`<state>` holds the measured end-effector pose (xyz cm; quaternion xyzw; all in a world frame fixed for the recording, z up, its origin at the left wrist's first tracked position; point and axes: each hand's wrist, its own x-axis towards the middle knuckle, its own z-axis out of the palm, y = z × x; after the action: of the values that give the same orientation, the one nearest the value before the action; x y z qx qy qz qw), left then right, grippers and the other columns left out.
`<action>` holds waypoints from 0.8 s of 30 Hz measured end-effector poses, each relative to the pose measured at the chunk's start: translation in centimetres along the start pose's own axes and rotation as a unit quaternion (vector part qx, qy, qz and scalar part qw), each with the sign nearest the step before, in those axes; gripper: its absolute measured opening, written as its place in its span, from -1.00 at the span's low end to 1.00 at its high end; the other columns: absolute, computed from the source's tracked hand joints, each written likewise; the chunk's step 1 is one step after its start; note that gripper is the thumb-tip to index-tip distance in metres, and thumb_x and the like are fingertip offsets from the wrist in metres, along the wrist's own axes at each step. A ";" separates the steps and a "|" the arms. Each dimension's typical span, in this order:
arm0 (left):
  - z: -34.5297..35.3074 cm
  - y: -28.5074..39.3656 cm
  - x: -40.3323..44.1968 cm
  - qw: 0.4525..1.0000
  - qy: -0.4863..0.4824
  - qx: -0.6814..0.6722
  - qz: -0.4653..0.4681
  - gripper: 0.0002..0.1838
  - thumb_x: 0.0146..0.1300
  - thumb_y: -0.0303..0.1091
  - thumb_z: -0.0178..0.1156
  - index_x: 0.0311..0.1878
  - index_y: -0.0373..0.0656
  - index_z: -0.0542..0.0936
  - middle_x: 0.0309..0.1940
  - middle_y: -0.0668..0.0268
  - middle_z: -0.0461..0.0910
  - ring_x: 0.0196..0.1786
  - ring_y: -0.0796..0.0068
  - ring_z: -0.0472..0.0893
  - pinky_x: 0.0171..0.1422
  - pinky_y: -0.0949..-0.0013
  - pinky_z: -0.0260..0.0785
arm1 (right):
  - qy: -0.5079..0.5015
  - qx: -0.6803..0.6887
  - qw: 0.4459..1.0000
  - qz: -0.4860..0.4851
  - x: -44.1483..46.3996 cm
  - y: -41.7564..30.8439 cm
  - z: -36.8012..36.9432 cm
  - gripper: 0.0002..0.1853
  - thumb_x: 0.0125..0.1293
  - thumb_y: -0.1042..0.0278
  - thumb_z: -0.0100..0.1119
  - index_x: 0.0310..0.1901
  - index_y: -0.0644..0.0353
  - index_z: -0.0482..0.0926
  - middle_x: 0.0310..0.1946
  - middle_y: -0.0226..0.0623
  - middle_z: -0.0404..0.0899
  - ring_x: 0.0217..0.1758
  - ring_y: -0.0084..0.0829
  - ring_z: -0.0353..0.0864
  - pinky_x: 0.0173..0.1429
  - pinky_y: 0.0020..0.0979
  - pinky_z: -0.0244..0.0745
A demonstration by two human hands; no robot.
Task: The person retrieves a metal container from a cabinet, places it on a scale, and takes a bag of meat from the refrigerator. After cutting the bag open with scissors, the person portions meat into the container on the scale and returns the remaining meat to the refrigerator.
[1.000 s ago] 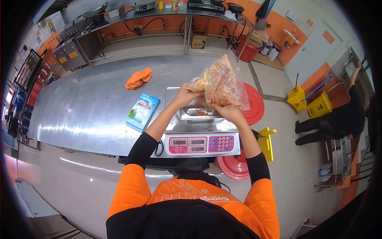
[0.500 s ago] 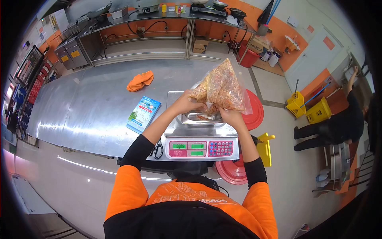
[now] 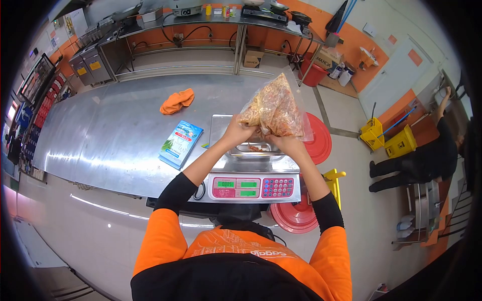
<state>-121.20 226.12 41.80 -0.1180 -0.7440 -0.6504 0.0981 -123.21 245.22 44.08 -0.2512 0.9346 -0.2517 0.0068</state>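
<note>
A clear plastic bag (image 3: 277, 106) of yellow and reddish shredded food hangs tilted over the scale. My left hand (image 3: 238, 131) grips its lower left side, and my right hand (image 3: 283, 144) is closed on its lower edge. Beneath my hands, a metal tray (image 3: 251, 154) with a few reddish bits inside sits on the weighing plate. The scale (image 3: 253, 186) has lit green displays and a pink panel with a keypad. The bag's lower opening is mostly hidden by my fingers.
An orange cloth (image 3: 176, 101) and a blue-and-white packet (image 3: 181, 144) lie on the steel table (image 3: 100, 135), left of the scale. Red lids (image 3: 295, 216) and a yellow object are at the right. Farther right, a person in dark clothes (image 3: 427, 160) stands near yellow buckets (image 3: 401, 142).
The scale's displays, dark in the oldest frame, are now lit green. The bag has shifted slightly and stays in both my hands.
</note>
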 end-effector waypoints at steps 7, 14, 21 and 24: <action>-0.8 -0.2 -0.1 0.977 -0.017 0.124 0.175 -0.71 -0.01 -0.43 0.23 -0.16 -0.25 0.56 -0.33 0.20 0.64 -0.27 0.28 0.62 -0.13 0.33 0.42 | -0.091 -0.036 0.993 0.070 -0.9 -1.4 -2.3 -0.55 0.16 0.05 0.05 -0.06 0.24 0.54 -0.13 0.10 0.53 0.01 -0.03 0.49 0.14 -0.24 0.33; -0.6 2.5 -0.1 0.991 -0.057 0.122 0.006 -0.64 -0.11 -0.41 0.30 -0.17 -0.27 0.55 -0.35 0.18 0.63 -0.26 0.35 0.63 -0.12 0.35 0.41 | 0.052 0.025 0.997 -0.051 -0.5 0.6 -0.5 -0.65 0.12 0.23 0.10 -0.10 0.26 0.56 -0.25 0.13 0.56 -0.10 0.02 0.54 0.08 -0.20 0.38; -0.5 0.7 0.9 0.996 -0.017 0.090 0.013 -0.64 -0.11 -0.39 0.31 -0.17 -0.27 0.56 -0.35 0.18 0.64 -0.27 0.37 0.63 -0.12 0.35 0.42 | 0.053 0.042 0.998 -0.002 -0.7 0.1 -0.5 -0.72 0.07 0.39 0.16 -0.16 0.31 0.55 -0.31 0.03 0.59 -0.15 0.00 0.56 -0.07 -0.21 0.43; -0.3 0.6 0.5 0.996 -0.015 0.081 0.039 -0.63 -0.08 -0.41 0.31 -0.13 -0.28 0.55 -0.30 0.21 0.64 -0.24 0.46 0.62 -0.09 0.37 0.42 | 0.066 0.059 0.996 -0.017 -0.7 -0.4 -1.2 -0.72 0.03 0.42 0.18 -0.18 0.32 0.55 -0.33 0.04 0.59 -0.18 -0.01 0.57 -0.11 -0.24 0.45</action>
<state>-121.52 225.98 42.60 -0.1483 -0.7905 -0.5816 0.1220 -122.59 245.80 45.28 -0.2490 0.9122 -0.3222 -0.0447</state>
